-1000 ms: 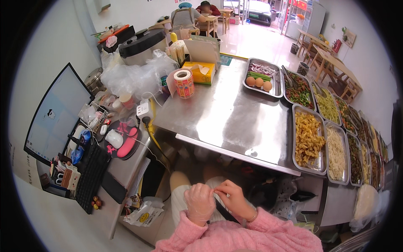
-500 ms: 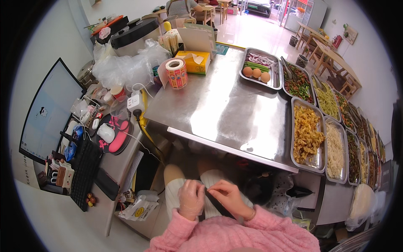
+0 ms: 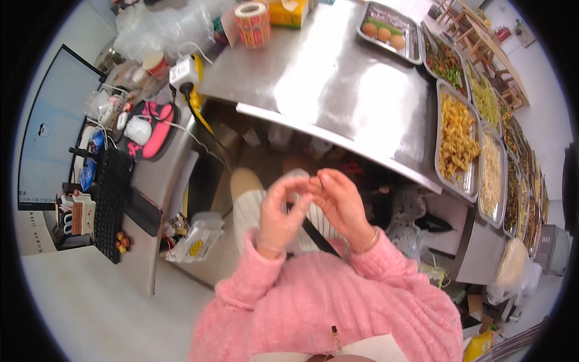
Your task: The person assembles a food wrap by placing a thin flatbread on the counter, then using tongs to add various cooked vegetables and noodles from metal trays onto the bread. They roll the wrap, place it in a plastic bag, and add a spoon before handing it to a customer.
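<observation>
My left hand [image 3: 280, 215] is raised over my lap in a thin clear plastic glove, its fingers curved and the thumb held apart. My right hand [image 3: 345, 204] appears bare, with a bracelet at the wrist. Its thumb and fingertips are pinched together against the left fingertips. Whatever may lie in that pinch is too small and blurred to name. Both hands are in front of the steel counter [image 3: 289, 75] and touch nothing else.
Steel trays of food line the right, one with fried yellow pieces [image 3: 457, 139], another with eggs [image 3: 383, 35]. A label roll [image 3: 253, 27] stands on the counter. At left are a monitor [image 3: 54, 136], a keyboard [image 3: 113, 196], a mouse [image 3: 139, 129] and a power strip [image 3: 183, 72].
My view has tilted down, so the counter and trays sit higher in it. Both hands have lifted from my lap, and the left fingers have uncurled somewhat.
</observation>
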Available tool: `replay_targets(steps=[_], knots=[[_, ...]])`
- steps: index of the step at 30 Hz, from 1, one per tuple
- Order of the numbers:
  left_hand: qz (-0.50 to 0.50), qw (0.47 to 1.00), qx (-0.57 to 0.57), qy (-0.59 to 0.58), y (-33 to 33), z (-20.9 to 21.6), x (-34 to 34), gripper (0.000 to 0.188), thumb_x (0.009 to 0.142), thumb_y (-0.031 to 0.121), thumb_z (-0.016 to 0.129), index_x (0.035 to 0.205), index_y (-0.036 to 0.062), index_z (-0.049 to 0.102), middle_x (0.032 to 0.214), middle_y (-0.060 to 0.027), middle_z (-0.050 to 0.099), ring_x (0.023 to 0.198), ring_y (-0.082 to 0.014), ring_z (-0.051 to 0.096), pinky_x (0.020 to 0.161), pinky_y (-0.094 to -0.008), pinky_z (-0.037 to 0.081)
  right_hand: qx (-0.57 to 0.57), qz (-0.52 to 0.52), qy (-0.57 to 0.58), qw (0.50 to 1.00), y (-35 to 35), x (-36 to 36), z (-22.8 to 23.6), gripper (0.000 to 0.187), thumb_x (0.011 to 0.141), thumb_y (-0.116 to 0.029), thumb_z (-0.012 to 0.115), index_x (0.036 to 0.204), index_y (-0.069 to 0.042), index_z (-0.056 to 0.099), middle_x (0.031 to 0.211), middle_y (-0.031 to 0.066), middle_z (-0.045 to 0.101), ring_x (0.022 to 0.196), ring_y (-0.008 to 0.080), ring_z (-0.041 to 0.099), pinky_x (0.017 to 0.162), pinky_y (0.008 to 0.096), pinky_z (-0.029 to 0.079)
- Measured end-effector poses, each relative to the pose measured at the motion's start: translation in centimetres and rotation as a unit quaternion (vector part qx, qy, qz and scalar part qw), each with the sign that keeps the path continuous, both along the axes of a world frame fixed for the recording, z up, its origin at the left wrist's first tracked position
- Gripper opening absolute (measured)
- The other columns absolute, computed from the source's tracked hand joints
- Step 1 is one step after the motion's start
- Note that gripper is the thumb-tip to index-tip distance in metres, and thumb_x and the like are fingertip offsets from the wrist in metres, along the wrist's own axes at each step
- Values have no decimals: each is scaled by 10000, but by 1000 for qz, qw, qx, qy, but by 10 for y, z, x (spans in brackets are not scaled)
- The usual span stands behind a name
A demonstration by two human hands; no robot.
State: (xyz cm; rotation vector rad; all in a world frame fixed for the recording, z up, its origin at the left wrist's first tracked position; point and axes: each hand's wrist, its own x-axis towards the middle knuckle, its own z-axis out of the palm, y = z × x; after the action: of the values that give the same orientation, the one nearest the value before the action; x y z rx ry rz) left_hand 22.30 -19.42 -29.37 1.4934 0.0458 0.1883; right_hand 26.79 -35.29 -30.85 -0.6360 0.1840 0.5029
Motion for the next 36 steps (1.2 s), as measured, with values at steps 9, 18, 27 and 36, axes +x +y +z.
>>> replay_targets(steps=[9,18,27,36], knots=[[77,953,285,-61,3,-1,-1,259,817,83,771,1075,88,748,1044,-121,628,989,-308,632,861,-393,529,-51,29,19,998,11,-14,-6,182,1051,-76,571,1171,39,647,1186,162,693,1119,262,686,973,378,574],[68,929,356,-79,3,-12,-5,112,812,136,793,909,91,762,1002,-82,642,940,-309,621,811,-423,524,-44,49,33,997,2,-25,-15,196,1033,-108,624,1157,36,673,1139,133,699,1077,220,684,976,367,574],[-105,968,230,-10,-15,-15,-14,101,862,101,769,947,49,757,931,-102,681,896,-274,657,788,-369,523,-302,105,2,948,-61,-49,-5,116,1016,-92,629,1049,5,683,1081,88,697,951,152,674,803,297,558],[-278,947,148,65,-53,-25,-14,177,929,194,708,1034,52,725,1034,-103,685,957,-266,655,833,-369,524,-247,125,-140,951,-115,-57,14,115,1043,-63,589,1117,23,607,1053,94,698,909,141,681,828,269,568]])
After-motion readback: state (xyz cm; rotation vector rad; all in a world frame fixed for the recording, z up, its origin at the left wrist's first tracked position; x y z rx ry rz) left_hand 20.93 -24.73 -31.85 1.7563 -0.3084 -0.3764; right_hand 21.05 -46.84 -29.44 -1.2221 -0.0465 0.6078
